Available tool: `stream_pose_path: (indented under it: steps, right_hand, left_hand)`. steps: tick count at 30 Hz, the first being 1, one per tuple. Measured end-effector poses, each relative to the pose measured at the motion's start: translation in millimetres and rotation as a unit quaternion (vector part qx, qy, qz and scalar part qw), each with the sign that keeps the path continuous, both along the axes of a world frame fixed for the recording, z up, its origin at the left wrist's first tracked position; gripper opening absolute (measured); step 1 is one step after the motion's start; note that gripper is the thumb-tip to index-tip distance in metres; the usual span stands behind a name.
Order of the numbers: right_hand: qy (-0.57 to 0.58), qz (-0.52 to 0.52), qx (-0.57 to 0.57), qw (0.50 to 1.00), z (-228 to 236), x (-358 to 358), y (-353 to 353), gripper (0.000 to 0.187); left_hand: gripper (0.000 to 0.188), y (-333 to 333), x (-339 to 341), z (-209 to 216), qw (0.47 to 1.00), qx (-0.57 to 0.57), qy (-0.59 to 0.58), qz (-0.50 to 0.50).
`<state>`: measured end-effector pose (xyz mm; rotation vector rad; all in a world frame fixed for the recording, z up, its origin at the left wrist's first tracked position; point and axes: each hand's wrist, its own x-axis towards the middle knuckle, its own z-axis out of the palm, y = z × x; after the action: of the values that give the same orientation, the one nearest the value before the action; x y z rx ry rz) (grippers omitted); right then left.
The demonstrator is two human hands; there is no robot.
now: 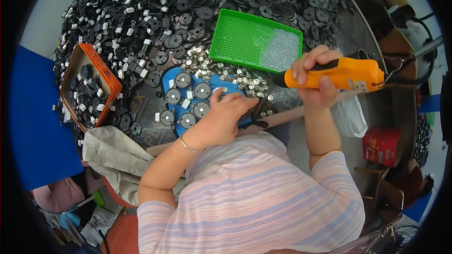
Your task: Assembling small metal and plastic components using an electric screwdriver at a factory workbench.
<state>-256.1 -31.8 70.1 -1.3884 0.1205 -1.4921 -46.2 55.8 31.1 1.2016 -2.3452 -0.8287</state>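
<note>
My right hand (316, 75) is wrapped round an orange electric screwdriver (355, 74), whose dark tip end points left, towards the green tray. My left hand (225, 116) reaches over a blue mat (181, 113), its fingers apart and bent downward, with nothing visible held in them. Close to its fingertips lies a small silver metal cap (223, 90). Several black round discs with light centres rest on the mat, among them one disc (202, 90) just left of my thumb. Small white blocks sit beside some of them. What lies under my left palm is hidden.
A green perforated tray (238, 42) holds a heap of small silver screws (281, 51). Loose silver caps (200, 63) spread along the mat's far edge. Black discs and white-tipped parts pile up behind. An orange box (109, 73) with black parts stands left; the screwdriver hangs from a cable.
</note>
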Motion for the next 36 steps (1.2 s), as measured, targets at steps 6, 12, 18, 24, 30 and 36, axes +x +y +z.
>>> stream_pose_path:
  steps: [6,12,18,24,30,36]
  right_hand:
    - [-0.018,0.012,-0.011,1.000,-5,-11,9,0.034]
    - [-0.011,0.022,-0.012,1.000,-2,-8,17,0.035]
    - [0.003,0.017,-0.003,1.000,-4,-9,22,0.036]
    - [0.006,0.028,-0.004,1.000,-3,-2,30,0.036]
    - [0.028,0.074,0.021,0.997,1,4,35,0.036]
    - [0.063,0.103,0.058,0.991,-2,11,41,0.035]
  left_hand:
    - [0.060,8,-4,-7,0.989,-0.057,-0.019,0.137]
    - [0.050,4,-5,-14,0.980,-0.106,-0.077,0.151]
    - [0.052,1,-2,-5,0.990,-0.058,-0.078,0.099]
    - [0.048,0,0,-7,0.987,-0.050,-0.092,0.122]
    - [0.043,-3,0,-11,0.990,-0.055,-0.072,0.108]
    - [0.042,-7,1,-12,0.991,-0.050,-0.084,0.092]
